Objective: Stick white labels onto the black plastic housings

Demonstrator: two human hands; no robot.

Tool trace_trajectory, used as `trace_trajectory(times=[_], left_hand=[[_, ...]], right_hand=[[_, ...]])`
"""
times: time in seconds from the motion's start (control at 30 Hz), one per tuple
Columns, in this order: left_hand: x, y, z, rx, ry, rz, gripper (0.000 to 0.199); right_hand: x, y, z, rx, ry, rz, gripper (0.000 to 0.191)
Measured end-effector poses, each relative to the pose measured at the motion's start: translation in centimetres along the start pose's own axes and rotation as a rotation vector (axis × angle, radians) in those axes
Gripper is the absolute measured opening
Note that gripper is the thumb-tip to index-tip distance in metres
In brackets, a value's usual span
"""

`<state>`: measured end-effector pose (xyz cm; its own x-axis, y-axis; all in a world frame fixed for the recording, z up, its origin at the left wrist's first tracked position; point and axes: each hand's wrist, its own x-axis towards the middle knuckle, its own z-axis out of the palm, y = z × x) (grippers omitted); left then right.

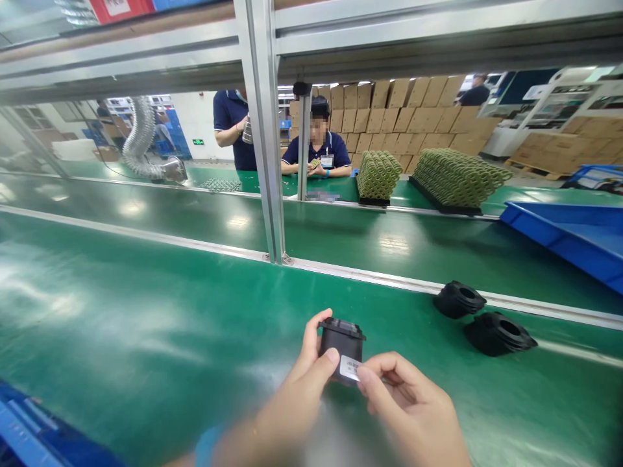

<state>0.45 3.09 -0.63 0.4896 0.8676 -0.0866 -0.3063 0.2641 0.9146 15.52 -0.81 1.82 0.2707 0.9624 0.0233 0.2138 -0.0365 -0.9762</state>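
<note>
My left hand (305, 371) grips a small black plastic housing (335, 342) above the green work surface, with thumb and fingers closed on its sides. The housing is tilted, and a flanged rim runs round its top. On its near face sits a white label (348, 366) with dark print. My right hand (413, 405) pinches the label's right edge between thumb and forefinger; whether that edge is stuck down cannot be made out. Two black ring-like parts with round openings, a farther one (456, 299) and a nearer one (499, 335), lie to the right.
A metal post (265, 130) rises beyond my hands from a rail. Past it runs a green conveyor belt (195, 204). A blue tray (574, 237) stands at right, a blue crate (29, 428) at lower left. Across the belt, people work near stacked greenish ring-patterned pieces (452, 178).
</note>
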Motion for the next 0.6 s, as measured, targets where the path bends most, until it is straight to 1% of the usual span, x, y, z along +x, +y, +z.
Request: trace_trajectory(times=[0.43, 0.6], left_hand=[[-0.10, 0.02, 0.12, -0.027, 0.014, -0.006, 0.058], [-0.07, -0.01, 0.12, -0.027, 0.015, -0.010, 0.057]], right_hand=[[-0.11, -0.42, 0.20, 0.017, -0.003, 0.012, 0.029], [-0.14, -0.45, 0.18, -0.002, 0.000, 0.012, 0.031]])
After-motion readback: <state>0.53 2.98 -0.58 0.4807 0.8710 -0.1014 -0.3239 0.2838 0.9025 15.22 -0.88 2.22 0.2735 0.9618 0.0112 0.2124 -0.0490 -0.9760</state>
